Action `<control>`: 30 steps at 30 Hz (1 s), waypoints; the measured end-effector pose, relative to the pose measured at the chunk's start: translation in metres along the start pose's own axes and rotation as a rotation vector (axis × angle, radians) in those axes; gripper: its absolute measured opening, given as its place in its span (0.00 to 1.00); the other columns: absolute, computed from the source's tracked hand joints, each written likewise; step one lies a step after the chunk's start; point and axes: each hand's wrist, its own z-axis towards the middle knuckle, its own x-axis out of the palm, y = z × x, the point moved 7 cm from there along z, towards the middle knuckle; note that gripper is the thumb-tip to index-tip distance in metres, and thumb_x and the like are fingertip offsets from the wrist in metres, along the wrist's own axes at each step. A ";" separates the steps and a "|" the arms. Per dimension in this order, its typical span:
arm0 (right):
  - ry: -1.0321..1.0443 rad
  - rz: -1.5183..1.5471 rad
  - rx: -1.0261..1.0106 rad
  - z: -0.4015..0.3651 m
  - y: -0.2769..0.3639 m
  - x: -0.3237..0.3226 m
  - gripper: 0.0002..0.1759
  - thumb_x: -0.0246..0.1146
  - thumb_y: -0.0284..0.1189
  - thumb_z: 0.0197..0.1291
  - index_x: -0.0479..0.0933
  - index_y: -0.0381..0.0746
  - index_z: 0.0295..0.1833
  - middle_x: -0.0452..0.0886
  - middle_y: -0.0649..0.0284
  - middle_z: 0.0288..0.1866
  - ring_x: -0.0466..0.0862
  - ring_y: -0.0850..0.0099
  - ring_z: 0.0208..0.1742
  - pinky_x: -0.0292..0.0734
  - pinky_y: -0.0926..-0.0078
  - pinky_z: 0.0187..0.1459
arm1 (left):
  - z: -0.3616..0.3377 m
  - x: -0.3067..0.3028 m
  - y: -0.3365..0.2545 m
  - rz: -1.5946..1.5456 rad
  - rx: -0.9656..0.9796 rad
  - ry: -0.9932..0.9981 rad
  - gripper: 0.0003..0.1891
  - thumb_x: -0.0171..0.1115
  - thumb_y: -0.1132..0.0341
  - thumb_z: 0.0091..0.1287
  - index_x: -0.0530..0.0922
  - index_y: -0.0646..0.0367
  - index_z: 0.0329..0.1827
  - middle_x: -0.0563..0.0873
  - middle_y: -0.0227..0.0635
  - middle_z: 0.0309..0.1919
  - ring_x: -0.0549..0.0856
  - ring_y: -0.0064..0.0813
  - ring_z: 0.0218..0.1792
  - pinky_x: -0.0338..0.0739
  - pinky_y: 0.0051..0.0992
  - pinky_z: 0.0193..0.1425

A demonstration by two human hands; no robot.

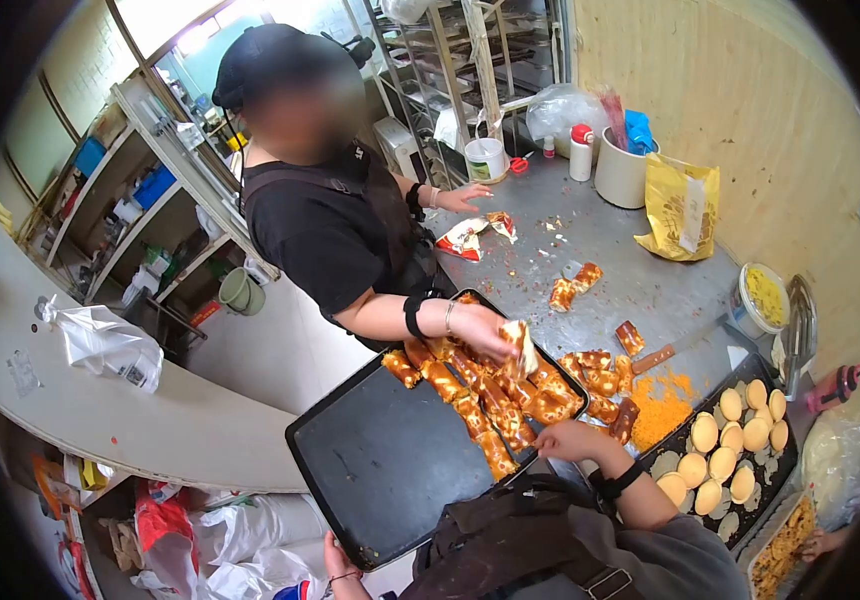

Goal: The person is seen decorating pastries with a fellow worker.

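Observation:
A black baking tray [380, 475] extends from my body to the table, its far half covered with browned, glazed bread rolls [490, 405]. My left hand [337, 562] grips the tray's near left corner, with the fingers partly hidden. At the right rim my right hand [570, 441] holds the tray edge, close to the rolls. Across from me, a co-worker's hand [480, 330] holds a pale-sided roll piece [520, 347] above the tray. More cut rolls [602, 382] lie on the metal table just beyond my right hand.
A knife [654, 360] lies near orange shreds [662, 408]. To the right stands a tray of round pale cakes [722, 462]; another person's hand [826, 543] is by a crumb-filled tray [782, 550]. Toward the back are a yellow bag [680, 205] and a white tub [622, 172].

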 end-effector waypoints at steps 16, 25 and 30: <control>-0.894 0.142 -0.016 -0.003 0.069 -0.106 0.37 0.72 0.38 0.43 0.68 0.31 0.56 0.77 0.51 0.49 0.78 0.63 0.50 0.73 0.71 0.51 | -0.004 -0.003 -0.001 0.008 0.030 -0.062 0.30 0.43 0.40 0.64 0.77 0.58 0.49 0.83 0.38 0.43 0.81 0.41 0.43 0.75 0.41 0.49; -0.954 0.302 -0.005 -0.047 0.016 -0.116 0.29 0.73 0.32 0.38 0.74 0.35 0.49 0.78 0.53 0.45 0.77 0.60 0.49 0.71 0.68 0.53 | 0.006 -0.011 0.005 -0.008 -0.009 0.018 0.28 0.43 0.42 0.65 0.77 0.58 0.50 0.83 0.38 0.45 0.81 0.40 0.46 0.75 0.38 0.52; -1.106 0.099 0.154 -0.116 -0.018 -0.129 0.28 0.72 0.32 0.39 0.74 0.36 0.48 0.78 0.54 0.46 0.77 0.60 0.50 0.70 0.69 0.54 | -0.017 0.013 -0.006 0.066 0.027 0.031 0.30 0.43 0.41 0.65 0.75 0.58 0.53 0.81 0.38 0.50 0.78 0.40 0.51 0.71 0.39 0.57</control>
